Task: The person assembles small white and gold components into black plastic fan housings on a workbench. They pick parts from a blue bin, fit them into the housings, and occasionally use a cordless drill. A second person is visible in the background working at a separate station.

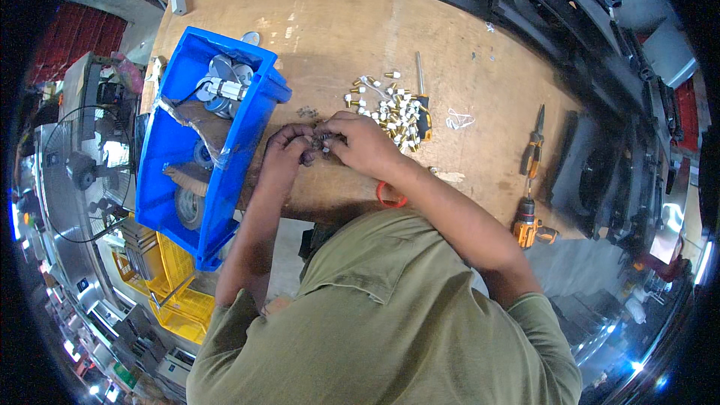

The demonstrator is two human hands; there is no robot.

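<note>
My left hand (286, 151) and my right hand (358, 141) meet close together over the near part of the wooden table (322, 37). Fingers of both are closed at a small dark metal part whose kind is too small to tell; a tiny pale bit shows by my right fingertips. Just beyond them lie several small dark metal pieces (307, 112). Right of my right hand spreads a heap of small brass fittings with white caps (401, 114). A screwdriver (421, 75) with a thin shaft and a black and yellow handle rests along the heap's right side.
A blue bin (166, 180) with round metal parts and torn cardboard stands left of my left hand. Right lie a white looped string (460, 119), pliers (535, 139) and an orange power drill (529, 226). Black moulded panels (517, 22) line the far and right edges.
</note>
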